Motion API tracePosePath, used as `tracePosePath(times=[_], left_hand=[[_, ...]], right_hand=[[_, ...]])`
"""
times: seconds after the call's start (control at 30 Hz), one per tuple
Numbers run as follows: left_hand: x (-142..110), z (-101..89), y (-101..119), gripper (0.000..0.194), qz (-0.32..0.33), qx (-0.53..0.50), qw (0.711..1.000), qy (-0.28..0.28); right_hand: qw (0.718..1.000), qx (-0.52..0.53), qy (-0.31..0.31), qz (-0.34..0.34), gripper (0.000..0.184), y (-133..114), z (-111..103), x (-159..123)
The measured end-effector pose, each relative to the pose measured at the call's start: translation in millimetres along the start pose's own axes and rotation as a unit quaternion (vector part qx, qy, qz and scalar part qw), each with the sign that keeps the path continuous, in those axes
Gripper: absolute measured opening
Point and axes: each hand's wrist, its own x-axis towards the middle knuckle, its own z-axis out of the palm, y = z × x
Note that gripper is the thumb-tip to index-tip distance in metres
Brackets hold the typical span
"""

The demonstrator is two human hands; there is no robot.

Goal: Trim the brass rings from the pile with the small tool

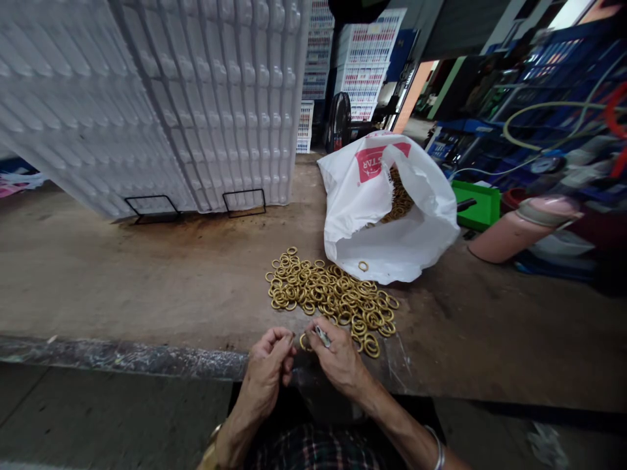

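A heap of brass rings [333,294] lies on the worn brown bench top [147,281], just beyond my hands. My left hand [268,369] is closed in a pinch at the bench's near edge; what its fingertips hold is too small to make out. My right hand [337,356] is closed on a small silvery metal piece [322,335], with a brass ring [304,341] at its fingertips. The two hands almost touch. Behind the heap, a white plastic bag [386,215] with a red label lies open with more brass rings [399,196] inside.
A tall stack of white moulded plastic trays [161,98] leans at the back left on black wire stands. A green box [477,203], a pink cylinder [519,228], hoses and blue crates crowd the right. A black fan [339,121] stands behind.
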Motion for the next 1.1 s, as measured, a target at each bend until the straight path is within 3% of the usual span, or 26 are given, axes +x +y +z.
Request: tracePosePath(times=[0.2, 0.4, 0.5, 0.57, 0.83, 1.1], left_hand=[[-1, 1.0, 0, 0.036, -0.011, 0.074, 0.997, -0.022], [-4, 4.4, 4, 0.027, 0.099, 0.183, 0.978, 0.026], [-5, 7.3, 5, 0.023, 0.163, 0.224, 0.960, 0.025], [-5, 8.1, 5, 0.022, 0.172, 0.223, 0.959, 0.020], [-4, 4.6, 3, 0.034, -0.009, 0.134, 0.989, -0.060], [-3, 7.0, 5, 0.040, -0.041, 0.088, 0.993, -0.064]], right_hand=[[0.999, 0.038, 0.002, -0.026, 0.020, -5, 3, -4], [0.997, 0.069, -0.025, 0.036, 0.024, -5, 3, -3], [0.988, 0.123, -0.053, 0.083, 0.028, -7, 1, -2], [0.982, 0.152, -0.053, 0.094, 0.028, -7, 1, -2], [0.989, 0.128, -0.009, 0.079, 0.024, 3, 8, 1], [0.993, 0.091, -0.014, 0.071, 0.025, 3, 10, 1]])
